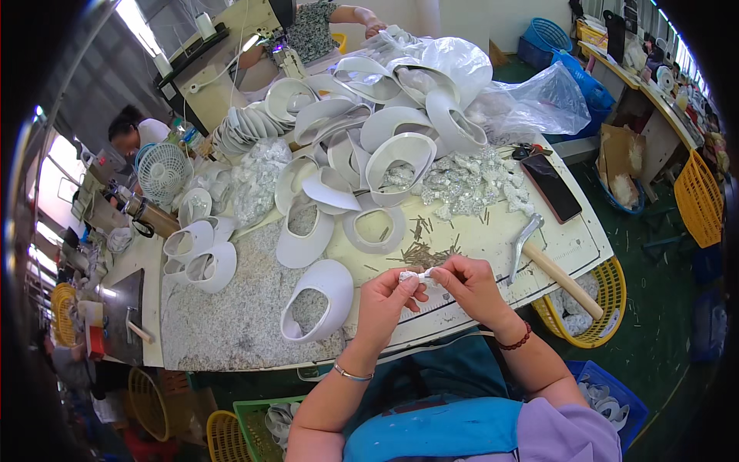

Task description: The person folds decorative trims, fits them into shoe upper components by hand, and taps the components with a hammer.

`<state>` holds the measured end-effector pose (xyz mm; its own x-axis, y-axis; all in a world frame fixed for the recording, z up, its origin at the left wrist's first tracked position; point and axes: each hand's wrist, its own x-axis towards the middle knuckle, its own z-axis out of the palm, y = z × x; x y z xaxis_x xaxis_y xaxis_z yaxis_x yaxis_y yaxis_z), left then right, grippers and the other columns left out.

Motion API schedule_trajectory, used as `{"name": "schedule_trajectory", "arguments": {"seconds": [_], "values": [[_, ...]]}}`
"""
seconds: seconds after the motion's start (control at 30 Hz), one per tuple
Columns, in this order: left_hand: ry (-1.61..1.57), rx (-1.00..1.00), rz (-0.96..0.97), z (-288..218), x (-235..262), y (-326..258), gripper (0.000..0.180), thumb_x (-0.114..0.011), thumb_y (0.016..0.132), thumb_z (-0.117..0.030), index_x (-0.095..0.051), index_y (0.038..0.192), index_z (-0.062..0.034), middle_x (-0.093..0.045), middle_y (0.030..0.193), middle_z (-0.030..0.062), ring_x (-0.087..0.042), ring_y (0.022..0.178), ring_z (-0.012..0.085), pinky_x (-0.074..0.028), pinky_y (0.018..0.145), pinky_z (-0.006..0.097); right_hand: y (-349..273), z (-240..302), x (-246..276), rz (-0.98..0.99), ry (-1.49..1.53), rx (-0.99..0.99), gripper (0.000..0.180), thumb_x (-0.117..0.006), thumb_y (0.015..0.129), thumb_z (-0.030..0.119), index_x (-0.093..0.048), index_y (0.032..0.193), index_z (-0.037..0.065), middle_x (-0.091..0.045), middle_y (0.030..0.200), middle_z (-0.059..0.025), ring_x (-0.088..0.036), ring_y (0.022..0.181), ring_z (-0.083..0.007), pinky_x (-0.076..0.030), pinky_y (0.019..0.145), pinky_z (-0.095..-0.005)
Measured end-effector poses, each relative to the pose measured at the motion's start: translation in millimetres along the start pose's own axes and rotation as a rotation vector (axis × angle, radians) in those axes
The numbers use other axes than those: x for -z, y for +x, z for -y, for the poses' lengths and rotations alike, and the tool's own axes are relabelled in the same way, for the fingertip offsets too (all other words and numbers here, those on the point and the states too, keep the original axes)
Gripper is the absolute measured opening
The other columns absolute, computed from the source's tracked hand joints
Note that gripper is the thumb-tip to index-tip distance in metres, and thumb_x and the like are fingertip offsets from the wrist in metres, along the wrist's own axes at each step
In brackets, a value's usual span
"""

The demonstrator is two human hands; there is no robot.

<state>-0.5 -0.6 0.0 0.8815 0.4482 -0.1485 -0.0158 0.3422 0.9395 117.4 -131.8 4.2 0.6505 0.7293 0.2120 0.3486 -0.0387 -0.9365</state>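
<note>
Left hand: (pixel 382 302) clenched on one end of a small white piece (pixel 409 276), pinched between thumb and fingertips.
Right hand: (pixel 471 285) closed on the other end of the same white piece, fingers curled inward.
White piece: held just above the near edge of the bench (pixel 254 323), right of the nearest white shoe upper (pixel 315 299); its exact kind cannot be told, being mostly hidden by fingers.
Handling: judged very light and soft, probably pliable, easily crushed or dropped; best taken at both ends by the fingertips, as it is now.
Nails: a scatter of small dark nails (pixel 419 250) lies just behind the hands, beyond the shoe upper's right side.
Hammer: (pixel 543 262) laid right of the hands, metal head towards the pile, wooden handle reaching over the bench edge.
Pile: many white shoe uppers (pixel 385 131) are heaped well behind the nearest upper, with glittering trim (pixel 469 185) beside them.
Phone: (pixel 551 187) a dark one lies beyond the hammer.
</note>
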Motion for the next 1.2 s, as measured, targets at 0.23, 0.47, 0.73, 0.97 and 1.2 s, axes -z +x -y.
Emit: {"name": "schedule_trajectory", "arguments": {"seconds": [0.23, 0.47, 0.73, 0.97, 1.2], "values": [[0.044, -0.076, 0.005, 4, -5, -1, 0.022, -0.058, 0.09, -0.012, -0.062, 0.106, 0.0027, -0.066, 0.084, 0.0092, -0.063, 0.072, 0.0144, -0.049, 0.06, 0.024, -1, 0, 5, 0.033, -0.043, -0.004, 0.023, -0.066, 0.086, 0.018, -0.06, 0.074, -0.001, -0.048, 0.056, 0.0011, -0.04, 0.054, -0.0049, -0.033, 0.047, -0.0229], [0.054, -0.081, 0.048, 1, -7, -5, 0.024, -0.057, 0.092, -0.015, -0.062, 0.107, 0.0019, -0.065, 0.082, 0.007, -0.062, 0.069, 0.0121, -0.049, 0.057, 0.022, -3, -12, -2, 0.048, 0.215, -0.048, 0.024, -0.063, 0.089, 0.019, -0.058, 0.073, 0.001, -0.049, 0.058, 0.003, -0.039, 0.051, -0.0053, -0.032, 0.046, -0.0227], [-0.236, 0.049, 0.112, 0, -16, -14, 0.022, -0.053, 0.093, -0.016, -0.059, 0.107, -0.0002, -0.063, 0.075, 0.0071, -0.063, 0.065, 0.0158, -0.049, 0.056, 0.025, -9, -13, -13, 0.142, 0.853, -0.296, 0.026, -0.057, 0.093, 0.023, -0.05, 0.074, 0.007, -0.051, 0.062, 0.0015, -0.041, 0.049, -0.0035, -0.031, 0.043, -0.0182], [-0.337, 0.094, 0.125, 2, -21, -15, 0.023, -0.05, 0.095, -0.017, -0.057, 0.11, -0.0012, -0.062, 0.076, 0.0057, -0.062, 0.067, 0.0157, -0.048, 0.058, 0.025, -18, -14, -21, 0.037, 0.787, -0.256, 0.027, -0.055, 0.094, 0.022, -0.048, 0.074, 0.007, -0.052, 0.062, 0.0009, -0.042, 0.049, -0.0031, -0.034, 0.044, -0.0184], [-0.202, -0.002, 0.085, 7, -20, -14, 0.024, -0.05, 0.096, -0.018, -0.057, 0.111, -0.0011, -0.061, 0.078, 0.0052, -0.061, 0.069, 0.0143, -0.047, 0.06, 0.025, -19, 1, -5, 0.031, 0.333, -0.147, 0.025, -0.056, 0.093, 0.02, -0.056, 0.077, 0.001, -0.052, 0.062, 0.0015, -0.045, 0.052, -0.0037, -0.037, 0.047, -0.0199]]}}
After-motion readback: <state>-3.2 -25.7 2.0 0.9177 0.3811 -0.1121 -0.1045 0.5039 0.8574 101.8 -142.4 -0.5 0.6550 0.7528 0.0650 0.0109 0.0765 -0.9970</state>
